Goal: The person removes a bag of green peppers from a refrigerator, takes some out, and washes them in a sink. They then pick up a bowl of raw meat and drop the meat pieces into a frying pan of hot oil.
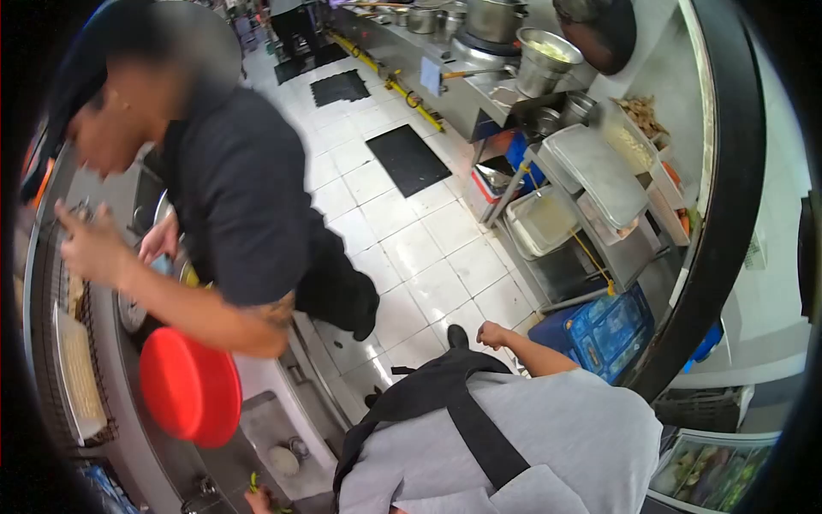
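Head view: slim greens, left hand — right hand curled.

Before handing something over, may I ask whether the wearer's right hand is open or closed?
Closed, apparently: the right hand looks curled in on itself, and nothing shows in its grip.

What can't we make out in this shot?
Left hand: head view, cut off by the bottom edge; grip on the greens unclear.
Right hand: head view, palm hidden by its own curl.
Co-worker's raised hand: head view, blurred.
Far person: head view, upper body cut off by the top edge.
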Tool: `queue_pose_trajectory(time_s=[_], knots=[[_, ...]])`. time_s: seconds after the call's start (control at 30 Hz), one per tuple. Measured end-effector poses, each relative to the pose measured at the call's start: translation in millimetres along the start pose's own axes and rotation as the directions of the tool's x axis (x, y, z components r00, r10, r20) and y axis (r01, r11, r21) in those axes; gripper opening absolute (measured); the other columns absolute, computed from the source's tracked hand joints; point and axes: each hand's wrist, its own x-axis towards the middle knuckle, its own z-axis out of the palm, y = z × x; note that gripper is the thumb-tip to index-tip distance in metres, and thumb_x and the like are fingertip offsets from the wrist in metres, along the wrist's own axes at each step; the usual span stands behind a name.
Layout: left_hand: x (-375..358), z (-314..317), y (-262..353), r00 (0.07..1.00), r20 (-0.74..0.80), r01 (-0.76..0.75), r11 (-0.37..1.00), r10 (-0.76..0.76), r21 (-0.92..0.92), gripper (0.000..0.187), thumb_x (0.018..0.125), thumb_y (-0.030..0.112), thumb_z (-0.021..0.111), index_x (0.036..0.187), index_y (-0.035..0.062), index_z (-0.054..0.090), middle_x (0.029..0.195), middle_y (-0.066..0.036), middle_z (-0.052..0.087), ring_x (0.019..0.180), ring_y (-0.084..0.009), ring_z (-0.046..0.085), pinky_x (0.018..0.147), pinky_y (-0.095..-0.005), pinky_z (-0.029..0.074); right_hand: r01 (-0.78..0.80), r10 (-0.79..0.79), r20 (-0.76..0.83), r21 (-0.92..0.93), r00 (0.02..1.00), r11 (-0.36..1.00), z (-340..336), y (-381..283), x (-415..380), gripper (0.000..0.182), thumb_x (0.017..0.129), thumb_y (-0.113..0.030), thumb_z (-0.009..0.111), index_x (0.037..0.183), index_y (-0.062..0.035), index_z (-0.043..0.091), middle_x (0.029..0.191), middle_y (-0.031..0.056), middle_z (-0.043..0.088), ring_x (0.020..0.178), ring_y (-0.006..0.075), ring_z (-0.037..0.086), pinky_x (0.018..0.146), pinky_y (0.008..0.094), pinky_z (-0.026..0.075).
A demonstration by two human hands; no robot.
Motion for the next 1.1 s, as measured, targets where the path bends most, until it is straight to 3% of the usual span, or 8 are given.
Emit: queue_pose_trajectory(time_s=[0.23, 0.3, 0.37, 0.5, 0.63, 0.83, 0.97, 1.1], knots=[[-320.5, 203.2, 231.0, 0.770, 0.578, -0.128, 0.952, 0.271, -0.276, 0.016, 0.088, 0.011, 0.070, 0.096, 0.0041, 0.058, 0.065, -0.003, 0.053, 0.047, -0.0139, 0.050, 0.042, -0.0322, 0.045, -0.030, 0.067, -0.200, 0.183, 0.978, 0.983, -105.1, 103.9, 49.8, 0.020, 0.085, -0.008, 0.056, 0.096, 0.0029, 0.070, 0.057, 0.0080, 0.055, 0.038, 0.0163, 0.042, 0.036, 0.0327, 0.038], [-310.4, 281.5, 270.5, 0.538, 0.765, -0.300, 0.928, 0.355, -0.220, 0.014, 0.089, 0.011, 0.069, 0.095, 0.0045, 0.058, 0.066, -0.003, 0.053, 0.049, -0.0135, 0.050, 0.046, -0.0321, 0.047, -0.018, 0.098, -0.241, 0.313, 0.965, 0.950, -133.5, 112.8, 52.0, 0.019, 0.087, -0.008, 0.056, 0.095, 0.0026, 0.069, 0.056, 0.0072, 0.053, 0.038, 0.0158, 0.041, 0.035, 0.0322, 0.036], [-301.1, 364.6, 305.2, 0.423, 0.841, -0.033, 0.933, 0.337, -0.358, 0.014, 0.090, 0.014, 0.068, 0.095, 0.0049, 0.058, 0.067, -0.003, 0.053, 0.051, -0.0139, 0.050, 0.050, -0.0340, 0.049, 0.024, 0.103, -0.227, 0.495, 0.969, 0.868, -161.0, 106.6, 49.5, 0.018, 0.088, -0.009, 0.056, 0.095, 0.0021, 0.068, 0.057, 0.0065, 0.052, 0.038, 0.0154, 0.041, 0.034, 0.0319, 0.034], [-300.2, 510.4, 406.6, 0.323, 0.899, 0.243, 0.892, 0.296, -0.381, 0.012, 0.092, 0.015, 0.065, 0.094, 0.0065, 0.057, 0.068, -0.005, 0.053, 0.054, -0.0164, 0.050, 0.059, -0.0379, 0.052, 0.068, 0.085, -0.240, 0.568, 0.967, 0.820, -201.8, 86.5, 57.8, 0.018, 0.089, -0.009, 0.055, 0.096, 0.0015, 0.068, 0.060, 0.0063, 0.052, 0.039, 0.0153, 0.041, 0.035, 0.0319, 0.034], [-365.5, 622.3, 533.6, 0.430, 0.897, 0.409, 0.864, 0.102, -0.294, 0.006, 0.093, 0.010, 0.061, 0.094, 0.0067, 0.055, 0.072, -0.007, 0.054, 0.062, -0.0215, 0.054, 0.070, -0.0425, 0.055, 0.103, 0.059, -0.258, 0.572, 0.964, 0.814, -226.6, 75.3, 65.1, 0.021, 0.091, -0.012, 0.054, 0.097, 0.0014, 0.069, 0.063, 0.0073, 0.055, 0.040, 0.0157, 0.045, 0.037, 0.0333, 0.040], [-508.3, 785.4, 745.8, 0.060, 0.936, 0.186, 0.917, 0.346, -0.352, 0.013, 0.089, 0.007, 0.064, 0.100, 0.0047, 0.057, 0.080, -0.008, 0.055, 0.069, -0.0232, 0.059, 0.071, -0.0492, 0.058, 0.054, 0.179, -0.323, 0.596, 0.929, 0.801, -251.9, 107.9, 43.3, 0.020, 0.090, -0.013, 0.056, 0.090, 0.0010, 0.070, 0.059, 0.0061, 0.054, 0.040, 0.0161, 0.048, 0.037, 0.0335, 0.041], [-679.1, 843.1, 917.3, -0.472, 0.777, 0.121, 0.904, 0.416, -0.411, 0.015, 0.090, 0.007, 0.065, 0.101, 0.0014, 0.057, 0.086, -0.012, 0.058, 0.074, -0.0268, 0.062, 0.069, -0.0470, 0.056, 0.071, 0.333, -0.438, 0.685, 0.835, 0.725, -271.9, 115.0, 16.1, 0.018, 0.088, -0.011, 0.057, 0.087, 0.0010, 0.071, 0.060, 0.0080, 0.057, 0.042, 0.0173, 0.052, 0.038, 0.0329, 0.043], [-842.7, 859.5, 1052.8, -0.487, 0.714, 0.418, 0.852, 0.503, -0.315, 0.046, 0.097, 0.040, 0.057, 0.125, 0.0050, 0.045, 0.118, -0.021, 0.051, 0.116, -0.0373, 0.054, 0.099, -0.0613, 0.044, 0.167, 0.424, -0.445, 0.819, 0.789, 0.549, -267.1, 126.8, 27.8, 0.017, 0.084, -0.005, 0.057, 0.088, 0.0019, 0.072, 0.067, 0.0117, 0.065, 0.048, 0.0206, 0.059, 0.042, 0.0336, 0.048]])
